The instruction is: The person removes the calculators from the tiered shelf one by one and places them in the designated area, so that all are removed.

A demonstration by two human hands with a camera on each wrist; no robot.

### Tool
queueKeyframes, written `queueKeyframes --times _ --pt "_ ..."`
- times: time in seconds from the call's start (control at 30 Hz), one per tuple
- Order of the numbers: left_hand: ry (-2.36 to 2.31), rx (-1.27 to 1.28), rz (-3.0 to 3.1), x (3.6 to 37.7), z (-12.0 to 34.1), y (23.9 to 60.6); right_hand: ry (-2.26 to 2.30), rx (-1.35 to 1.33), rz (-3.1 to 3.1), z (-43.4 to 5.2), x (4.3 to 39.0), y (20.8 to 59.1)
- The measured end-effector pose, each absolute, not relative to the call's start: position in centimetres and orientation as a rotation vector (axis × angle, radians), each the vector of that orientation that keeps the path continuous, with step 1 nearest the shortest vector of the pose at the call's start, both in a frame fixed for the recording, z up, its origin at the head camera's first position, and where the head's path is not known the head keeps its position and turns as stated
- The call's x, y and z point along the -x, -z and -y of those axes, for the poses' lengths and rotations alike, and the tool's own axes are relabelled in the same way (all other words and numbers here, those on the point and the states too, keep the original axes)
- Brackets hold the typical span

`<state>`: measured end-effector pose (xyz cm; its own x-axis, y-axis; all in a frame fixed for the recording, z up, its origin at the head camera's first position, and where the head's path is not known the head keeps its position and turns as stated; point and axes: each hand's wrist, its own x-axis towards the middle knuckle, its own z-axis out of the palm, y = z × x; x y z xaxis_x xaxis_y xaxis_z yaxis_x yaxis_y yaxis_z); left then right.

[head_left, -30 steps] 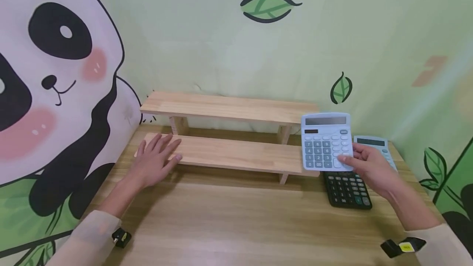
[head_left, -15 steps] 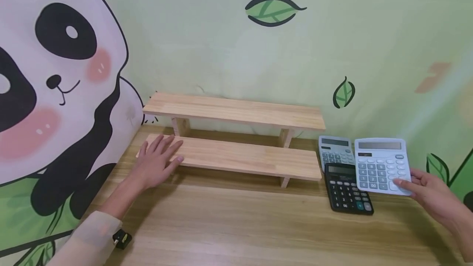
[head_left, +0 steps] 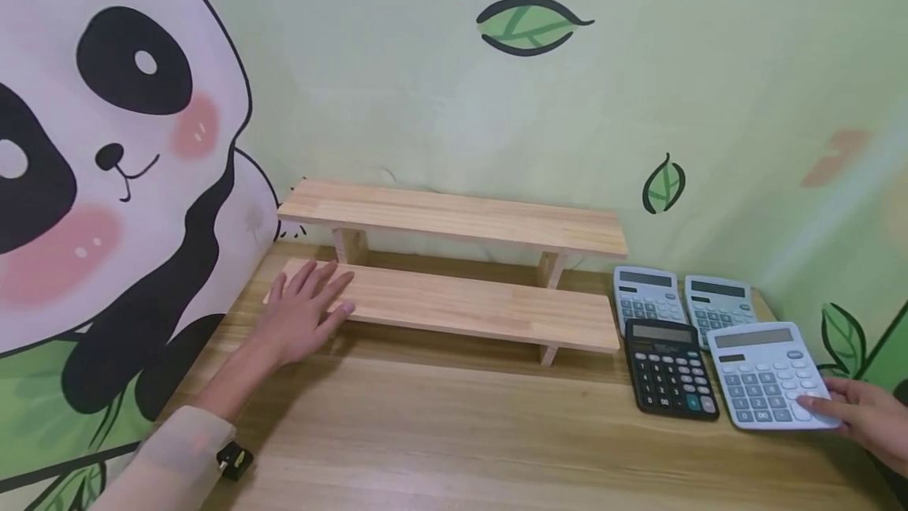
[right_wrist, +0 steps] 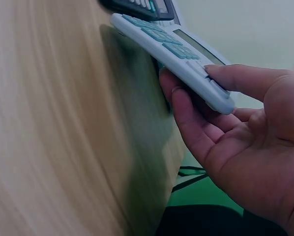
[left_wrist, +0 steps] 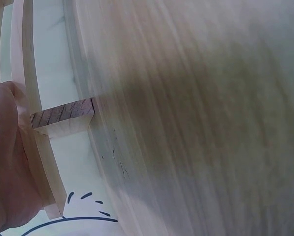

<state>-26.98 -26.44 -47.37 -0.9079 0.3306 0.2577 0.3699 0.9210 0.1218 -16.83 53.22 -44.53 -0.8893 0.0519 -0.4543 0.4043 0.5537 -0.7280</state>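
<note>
My right hand pinches the near right corner of a light blue calculator, thumb on its keys and fingers beneath, holding it tilted just above the desk beside a black calculator. In the right wrist view the light blue calculator rests between thumb and fingers. My left hand lies flat, fingers straight, on the left end of the lower board of a two-step wooden shelf. The left wrist view shows the shelf's edge against my palm.
Two more light blue calculators lie behind the black one, near the wall. The wooden desk stands in a corner between a panda mural on the left and a green leaf-print wall. Its right edge is close to my right hand.
My right hand has carried the light blue calculator from in front of the shelf's right end to the right and down, to just over the desk beside the black calculator. The left hand stayed put.
</note>
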Motion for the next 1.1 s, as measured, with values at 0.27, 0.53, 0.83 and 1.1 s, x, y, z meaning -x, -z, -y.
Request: queueKeyframes --times 0.27,0.53,0.83,1.1 --pt "0.252 0.519 2.866 26.9 26.4 47.1 1.302 -0.391 -2.356 -53.5 16.9 46.0" --pt "0.241 0.514 2.875 26.9 26.4 47.2 1.289 -0.424 -2.371 -53.3 17.3 45.7" --pt "0.253 0.512 2.870 26.9 26.4 47.0 1.142 -0.552 -2.543 -54.2 18.3 47.5" --pt "0.249 0.516 2.872 26.9 26.3 47.0 1.052 -0.711 -2.601 -55.5 19.1 50.7"
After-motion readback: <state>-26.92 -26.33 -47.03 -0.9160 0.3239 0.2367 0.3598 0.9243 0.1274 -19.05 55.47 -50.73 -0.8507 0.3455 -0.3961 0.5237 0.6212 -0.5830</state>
